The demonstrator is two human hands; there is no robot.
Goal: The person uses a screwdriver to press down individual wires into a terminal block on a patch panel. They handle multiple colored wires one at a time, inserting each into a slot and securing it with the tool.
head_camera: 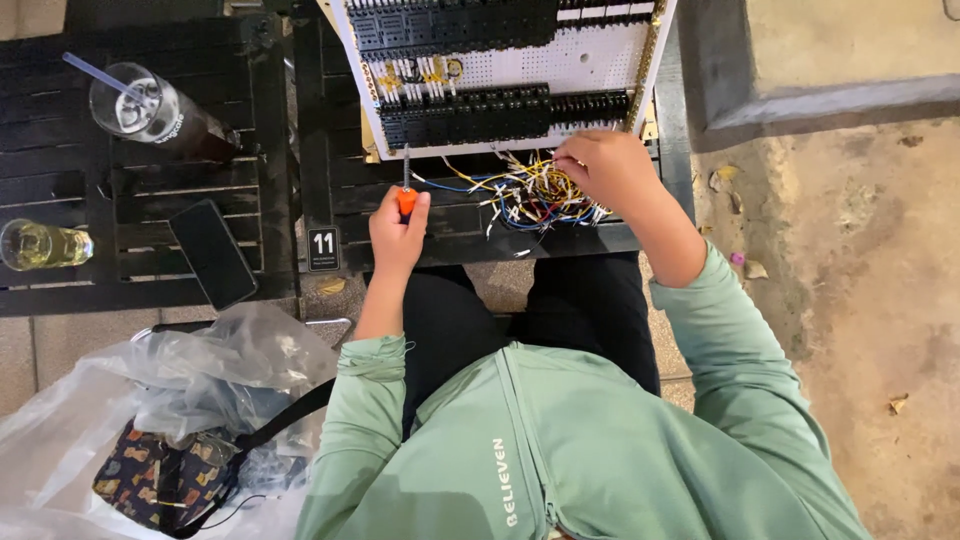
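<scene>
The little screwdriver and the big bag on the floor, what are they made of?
Small orange-handled screwdriver: the handle looks like smooth plastic and the thin grey shaft like metal. The left hand holds it. Crinkly see-through bag: thin plastic film, glossy and creased.

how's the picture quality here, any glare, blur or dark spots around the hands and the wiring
Head view: sharp overall, with even light on the white panel, the left hand on the orange screwdriver and the right hand in the wires. The dark slatted table loses detail. Small bright glints sit on the plastic cup and clear bag.
</scene>
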